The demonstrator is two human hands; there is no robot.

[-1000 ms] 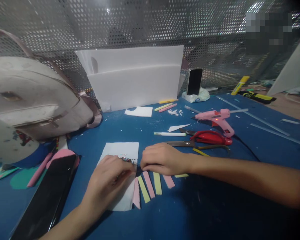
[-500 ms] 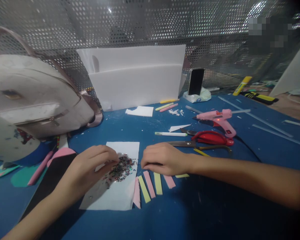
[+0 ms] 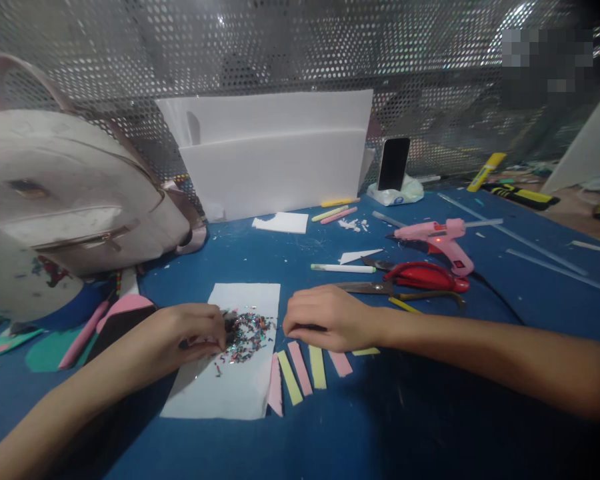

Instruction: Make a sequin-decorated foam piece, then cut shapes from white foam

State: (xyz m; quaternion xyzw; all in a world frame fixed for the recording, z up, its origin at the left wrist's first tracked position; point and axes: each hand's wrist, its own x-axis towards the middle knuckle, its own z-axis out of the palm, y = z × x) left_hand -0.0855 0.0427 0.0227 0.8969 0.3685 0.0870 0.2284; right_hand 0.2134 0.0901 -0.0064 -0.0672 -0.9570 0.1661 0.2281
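Observation:
On a white sheet of paper [image 3: 220,397] lies a loose heap of tiny shiny multicoloured bits [image 3: 250,337], like sequins or beads. My left hand [image 3: 193,333] is at the heap's left edge, its fingers pinched together; whatever is between the fingertips is too small to make out. To the right of the paper my right hand [image 3: 325,317] rests on the blue table with its fingers curled and closed, their tips hidden. Just below it, pink strips [image 3: 300,368] and yellow strips [image 3: 317,367] lie fanned beside the paper's right edge.
Scissors [image 3: 365,287], red-handled pliers [image 3: 420,275] and a pink glue gun [image 3: 435,237] with a cord lie to the right. A phone [image 3: 394,163] stands behind. White boards [image 3: 275,160] lean on the perforated metal screen. A backpack [image 3: 75,187] and a dark phone-like slab [image 3: 115,330] are at left.
My left hand has drawn back leftward from the paper's right side, uncovering the heap of bits, then lowered to its left edge. My right hand has stayed in place.

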